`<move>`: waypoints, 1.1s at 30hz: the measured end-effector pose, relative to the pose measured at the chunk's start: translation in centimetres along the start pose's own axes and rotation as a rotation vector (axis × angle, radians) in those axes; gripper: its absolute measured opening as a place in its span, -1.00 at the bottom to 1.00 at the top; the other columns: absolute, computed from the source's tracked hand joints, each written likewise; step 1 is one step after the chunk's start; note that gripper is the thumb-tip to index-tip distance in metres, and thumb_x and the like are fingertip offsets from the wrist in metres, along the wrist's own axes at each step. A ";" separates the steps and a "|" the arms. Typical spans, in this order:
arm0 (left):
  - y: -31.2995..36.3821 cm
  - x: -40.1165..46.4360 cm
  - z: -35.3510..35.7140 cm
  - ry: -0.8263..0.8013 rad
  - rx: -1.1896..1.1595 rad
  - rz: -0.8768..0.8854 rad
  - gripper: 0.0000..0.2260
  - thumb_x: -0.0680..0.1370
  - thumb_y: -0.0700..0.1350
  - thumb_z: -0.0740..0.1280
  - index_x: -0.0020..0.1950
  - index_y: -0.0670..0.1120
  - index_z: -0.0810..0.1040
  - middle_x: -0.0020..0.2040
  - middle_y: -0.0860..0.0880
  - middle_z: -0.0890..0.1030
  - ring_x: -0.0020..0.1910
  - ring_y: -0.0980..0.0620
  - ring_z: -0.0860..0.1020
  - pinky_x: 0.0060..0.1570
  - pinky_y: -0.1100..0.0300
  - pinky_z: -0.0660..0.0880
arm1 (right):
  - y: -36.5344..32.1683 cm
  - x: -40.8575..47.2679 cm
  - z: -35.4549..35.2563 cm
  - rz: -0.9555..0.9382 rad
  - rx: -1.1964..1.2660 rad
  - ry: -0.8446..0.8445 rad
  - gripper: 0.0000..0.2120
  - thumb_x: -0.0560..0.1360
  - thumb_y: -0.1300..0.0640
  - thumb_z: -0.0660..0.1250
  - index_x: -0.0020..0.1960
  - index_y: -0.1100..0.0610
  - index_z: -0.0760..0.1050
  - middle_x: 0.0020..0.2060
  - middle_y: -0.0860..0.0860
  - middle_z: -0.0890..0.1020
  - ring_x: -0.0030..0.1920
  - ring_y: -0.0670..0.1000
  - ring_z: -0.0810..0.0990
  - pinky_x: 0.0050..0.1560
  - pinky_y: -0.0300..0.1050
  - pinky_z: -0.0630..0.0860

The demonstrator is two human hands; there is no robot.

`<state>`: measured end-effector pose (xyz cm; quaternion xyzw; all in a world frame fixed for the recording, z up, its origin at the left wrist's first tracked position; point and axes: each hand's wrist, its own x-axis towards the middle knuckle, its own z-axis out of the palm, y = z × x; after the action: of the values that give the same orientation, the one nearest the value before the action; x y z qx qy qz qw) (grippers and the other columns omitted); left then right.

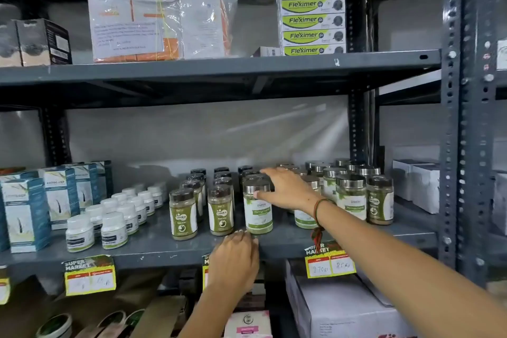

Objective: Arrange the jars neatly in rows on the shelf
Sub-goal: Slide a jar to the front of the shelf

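Fingers of the right hand are spread loosely around the silver-lidded jar at the front edge of the middle shelf, thumb at its lid; firm contact can't be confirmed.

Left hand is rested on the shelf lip, fingers together, nothing held. Jar looks like rigid plastic, powder-filled, probably light-ish; the label is likely slick, so it's best gripped around the body just below the lid.

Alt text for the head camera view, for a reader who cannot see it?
A person's right hand reaches onto a grey metal shelf, thumb against a silver-lidded Moringa jar standing beside rows of dark-lidded Gaska jars. The left hand rests on the shelf's front edge.
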<state>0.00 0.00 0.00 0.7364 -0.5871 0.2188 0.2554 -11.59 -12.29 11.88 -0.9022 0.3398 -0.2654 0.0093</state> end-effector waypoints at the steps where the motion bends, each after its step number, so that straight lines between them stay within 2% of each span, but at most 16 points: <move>1: 0.0 0.1 0.2 -0.005 -0.010 0.007 -0.67 0.59 0.06 -0.04 0.08 0.02 0.49 0.09 0.05 0.61 0.05 0.06 0.54 -0.03 0.14 0.47 | 0.0 0.4 0.2 0.004 -0.013 -0.011 -0.23 0.47 -0.28 0.31 0.54 0.08 0.25 0.46 0.12 0.41 0.44 0.16 0.39 0.36 0.06 0.37; 5: 0.0 0.2 1.3 0.003 -0.031 0.007 -0.56 0.61 0.06 -0.05 0.30 -0.07 0.46 0.33 -0.03 0.52 0.29 0.03 0.46 0.25 0.11 0.40 | 0.0 1.7 0.7 0.034 -0.044 -0.067 -0.16 0.43 -0.35 0.32 0.53 0.11 0.25 0.43 0.14 0.45 0.39 0.19 0.44 0.32 0.10 0.44; 9: -0.1 0.1 2.0 0.034 -0.014 0.005 -0.54 0.61 0.06 -0.04 0.34 -0.11 0.45 0.35 -0.07 0.51 0.34 0.00 0.43 0.34 0.09 0.33 | -0.2 2.3 1.2 0.057 0.060 -0.084 -0.18 0.38 -0.36 0.36 0.46 0.13 0.37 0.28 0.09 0.59 0.25 0.13 0.57 0.19 0.02 0.52; 14: 0.0 -0.2 2.1 0.067 -0.002 0.016 -0.55 0.61 0.05 -0.02 0.32 -0.13 0.47 0.32 -0.09 0.54 0.32 -0.01 0.45 0.35 0.08 0.33 | -0.2 2.1 1.5 0.083 0.149 -0.023 -0.35 0.30 -0.35 0.42 0.14 0.13 0.55 -0.02 0.01 0.65 -0.01 0.06 0.62 0.03 0.03 0.59; 17: 0.0 -0.2 1.9 0.054 -0.008 0.005 -0.55 0.61 0.04 -0.04 0.33 -0.12 0.46 0.32 -0.09 0.53 0.33 0.00 0.44 0.37 0.10 0.28 | -0.1 1.5 0.6 0.074 0.096 0.032 -0.47 0.27 -0.37 0.42 -0.15 0.10 0.51 -0.26 -0.02 0.62 -0.21 0.04 0.61 -0.14 0.02 0.56; 18: 0.1 -0.2 1.9 0.049 -0.005 0.005 -0.55 0.61 0.04 -0.04 0.34 -0.12 0.46 0.33 -0.09 0.52 0.34 0.00 0.43 0.37 0.10 0.27 | -0.1 1.2 0.1 0.068 0.088 0.045 -0.48 0.27 -0.37 0.42 -0.18 0.10 0.49 -0.31 -0.03 0.59 -0.25 0.02 0.58 -0.19 -0.01 0.53; 21: 0.1 -0.3 1.8 0.041 -0.006 0.007 -0.57 0.62 0.03 -0.02 0.31 -0.13 0.48 0.30 -0.11 0.55 0.32 -0.02 0.45 0.35 0.08 0.32 | 0.0 -0.5 -1.9 0.047 0.096 0.060 -0.47 0.31 -0.35 0.42 -0.12 0.12 0.54 -0.28 -0.04 0.59 -0.26 -0.02 0.54 -0.28 -0.14 0.45; 23: 0.2 -0.3 1.7 0.052 -0.017 0.005 -0.60 0.61 0.01 0.03 0.26 -0.15 0.52 0.25 -0.13 0.58 0.27 -0.06 0.50 0.31 0.05 0.37 | 0.2 -1.8 -3.7 0.033 0.114 0.062 -0.43 0.32 -0.36 0.43 0.00 0.12 0.58 -0.15 -0.01 0.64 -0.17 -0.02 0.59 -0.18 -0.17 0.53; 25: 0.3 -0.4 1.7 0.059 -0.020 -0.004 -0.62 0.60 -0.01 0.07 0.21 -0.16 0.55 0.21 -0.15 0.61 0.24 -0.08 0.52 0.28 0.04 0.39 | 0.6 -3.5 -5.9 0.052 0.132 0.068 -0.35 0.28 -0.39 0.44 0.12 0.09 0.59 -0.02 -0.04 0.65 -0.05 -0.05 0.63 -0.03 -0.08 0.63; 26: 0.4 -0.4 1.7 0.061 -0.018 -0.011 -0.63 0.60 -0.01 0.07 0.20 -0.16 0.56 0.20 -0.15 0.61 0.23 -0.08 0.53 0.28 0.04 0.40 | 1.1 -4.3 -7.1 0.071 0.144 0.062 -0.31 0.24 -0.41 0.44 0.15 0.06 0.58 -0.01 -0.08 0.64 -0.05 -0.07 0.64 -0.05 -0.06 0.66; 29: 0.5 -0.4 1.7 0.059 -0.017 -0.023 -0.62 0.59 -0.01 0.07 0.19 -0.16 0.57 0.19 -0.14 0.62 0.22 -0.08 0.54 0.27 0.04 0.41 | 3.1 -6.7 -10.2 0.124 0.132 0.028 -0.31 0.16 -0.46 0.44 0.10 -0.03 0.59 -0.09 -0.20 0.61 -0.14 -0.11 0.67 -0.28 -0.15 0.68; 33: 0.7 -0.5 1.6 0.056 -0.010 -0.026 -0.63 0.59 -0.02 0.08 0.19 -0.16 0.57 0.19 -0.14 0.62 0.21 -0.07 0.54 0.27 0.03 0.40 | 7.2 -9.1 -13.6 0.236 0.040 0.048 -0.34 0.10 -0.51 0.45 -0.04 -0.04 0.62 -0.17 -0.13 0.68 -0.18 -0.14 0.63 -0.33 -0.23 0.55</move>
<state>-0.72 -0.73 -1.48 0.7363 -0.5712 0.2331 0.2779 -28.26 -10.00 17.84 -0.8488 0.4385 -0.2909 0.0505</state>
